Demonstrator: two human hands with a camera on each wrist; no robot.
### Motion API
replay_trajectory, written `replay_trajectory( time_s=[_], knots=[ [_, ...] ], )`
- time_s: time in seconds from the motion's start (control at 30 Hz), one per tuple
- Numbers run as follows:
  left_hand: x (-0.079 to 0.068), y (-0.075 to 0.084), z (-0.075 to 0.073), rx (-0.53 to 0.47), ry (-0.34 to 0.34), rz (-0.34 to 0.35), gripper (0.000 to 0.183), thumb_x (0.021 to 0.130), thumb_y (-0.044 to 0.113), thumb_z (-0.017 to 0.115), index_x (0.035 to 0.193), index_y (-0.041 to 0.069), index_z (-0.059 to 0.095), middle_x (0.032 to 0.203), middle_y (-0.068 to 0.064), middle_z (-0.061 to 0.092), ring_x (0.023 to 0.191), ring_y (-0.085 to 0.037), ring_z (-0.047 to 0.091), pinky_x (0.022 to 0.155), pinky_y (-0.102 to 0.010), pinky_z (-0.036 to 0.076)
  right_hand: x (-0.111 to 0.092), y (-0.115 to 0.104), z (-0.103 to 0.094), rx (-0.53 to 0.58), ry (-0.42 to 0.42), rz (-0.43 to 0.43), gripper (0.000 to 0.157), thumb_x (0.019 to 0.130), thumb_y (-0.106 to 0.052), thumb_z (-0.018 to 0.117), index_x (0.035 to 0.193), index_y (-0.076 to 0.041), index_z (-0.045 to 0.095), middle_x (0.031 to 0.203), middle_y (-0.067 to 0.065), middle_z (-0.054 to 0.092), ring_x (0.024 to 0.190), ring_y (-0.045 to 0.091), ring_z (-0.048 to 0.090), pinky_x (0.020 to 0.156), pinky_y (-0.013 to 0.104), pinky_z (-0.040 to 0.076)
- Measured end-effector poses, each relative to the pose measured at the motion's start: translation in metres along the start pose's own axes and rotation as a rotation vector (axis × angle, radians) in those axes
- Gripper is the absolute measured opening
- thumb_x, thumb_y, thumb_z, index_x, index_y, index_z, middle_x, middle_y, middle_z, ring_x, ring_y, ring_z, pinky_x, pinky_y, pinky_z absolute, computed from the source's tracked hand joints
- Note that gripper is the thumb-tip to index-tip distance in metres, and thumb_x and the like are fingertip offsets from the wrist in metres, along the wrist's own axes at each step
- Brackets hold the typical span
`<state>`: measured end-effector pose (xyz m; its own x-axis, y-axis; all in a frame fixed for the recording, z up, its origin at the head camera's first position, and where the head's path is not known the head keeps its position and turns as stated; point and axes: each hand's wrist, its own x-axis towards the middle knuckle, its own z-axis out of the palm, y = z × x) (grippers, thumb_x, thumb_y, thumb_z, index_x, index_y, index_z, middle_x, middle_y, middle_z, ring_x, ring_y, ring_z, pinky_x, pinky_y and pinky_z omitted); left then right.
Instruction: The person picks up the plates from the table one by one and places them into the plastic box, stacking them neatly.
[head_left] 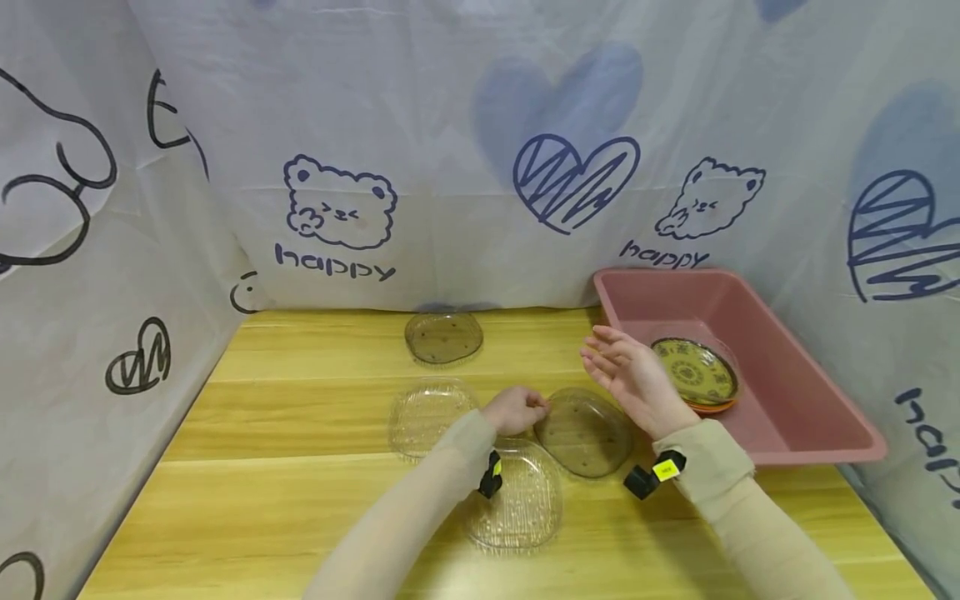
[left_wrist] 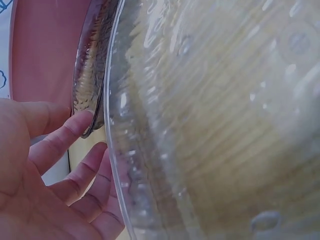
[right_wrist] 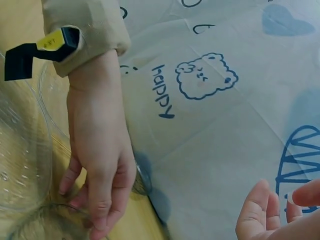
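My left hand (head_left: pixel 515 410) pinches the left rim of a smoky, see-through plate (head_left: pixel 585 435) between thumb and fingers. In the left wrist view, the thumb and index finger (left_wrist: pixel 75 125) meet at this plate's edge, beside a large clear plastic lid-like dish (left_wrist: pixel 210 120). My right hand (head_left: pixel 637 379) holds nothing; its fingers are loosely bent, up beside the plate's right side and near the pink basin's rim. In the right wrist view, the left hand (right_wrist: pixel 102 165) reaches down to the smoky plate's rim (right_wrist: pixel 50 220).
A pink basin (head_left: pixel 806 358) on the right holds a stack of yellow patterned plates (head_left: pixel 693 372) with an orange edge below. Two clear dishes (head_left: pixel 517 508) lie left and front on the wooden table (head_left: pixel 262 450). Another smoky plate (head_left: pixel 444 337) sits near the back curtain (head_left: pixel 442 167).
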<state>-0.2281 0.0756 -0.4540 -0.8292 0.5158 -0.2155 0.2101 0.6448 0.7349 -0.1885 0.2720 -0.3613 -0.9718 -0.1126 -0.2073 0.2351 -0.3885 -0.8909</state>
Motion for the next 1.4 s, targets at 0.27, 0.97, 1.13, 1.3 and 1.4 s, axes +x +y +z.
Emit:
replay_trajectory(
  time_s=[0.27,0.97,1.13,1.3,1.4],
  knots=[
    [-0.008,-0.001,-0.012,0.021,0.041,-0.06,0.029,0.102,0.016,0.053,0.125,0.004,0.066,0.126,-0.015,0.067,0.117,-0.03,0.063,0.099,-0.043,0.053,0.003,0.011,0.007,0.032,0.045,0.013,0.032,0.101,0.0,0.033,0.129,-0.013,0.043,0.115,-0.001,0.05,0.108,0.013,0.055,0.094,0.019,0.051],
    [0.008,-0.022,-0.011,0.209,0.193,-0.057,0.017,0.093,0.0,0.062,0.107,0.006,0.067,0.117,-0.019,0.067,0.098,-0.028,0.061,0.081,-0.038,0.052,0.011,0.049,0.02,0.015,0.128,0.072,0.033,0.099,0.001,0.036,0.128,-0.012,0.046,0.111,0.0,0.054,0.107,0.015,0.058,0.092,0.022,0.052],
    [0.009,-0.023,-0.011,0.155,0.189,-0.09,0.041,0.089,-0.009,0.06,0.127,0.008,0.06,0.116,-0.019,0.065,0.087,-0.024,0.057,0.069,-0.033,0.046,0.01,0.054,0.019,0.001,0.13,0.081,0.035,0.098,0.001,0.036,0.129,-0.012,0.046,0.113,0.0,0.055,0.109,0.016,0.058,0.094,0.023,0.052],
    [0.01,-0.025,-0.012,0.087,0.199,-0.101,0.063,0.091,-0.011,0.057,0.148,0.012,0.042,0.092,-0.018,0.063,0.064,-0.018,0.043,0.055,-0.028,0.034,0.009,0.057,0.019,-0.005,0.132,0.092,0.039,0.097,0.001,0.037,0.133,-0.011,0.044,0.123,0.005,0.052,0.107,0.015,0.058,0.095,0.023,0.052],
    [0.011,-0.026,-0.013,0.032,0.207,-0.101,0.071,0.091,-0.011,0.056,0.154,0.011,0.034,0.076,-0.013,0.057,0.058,-0.017,0.038,0.053,-0.028,0.032,0.008,0.058,0.019,-0.005,0.131,0.092,0.039,0.097,0.001,0.037,0.133,-0.011,0.044,0.123,0.005,0.052,0.107,0.016,0.058,0.097,0.024,0.051]
  ],
)
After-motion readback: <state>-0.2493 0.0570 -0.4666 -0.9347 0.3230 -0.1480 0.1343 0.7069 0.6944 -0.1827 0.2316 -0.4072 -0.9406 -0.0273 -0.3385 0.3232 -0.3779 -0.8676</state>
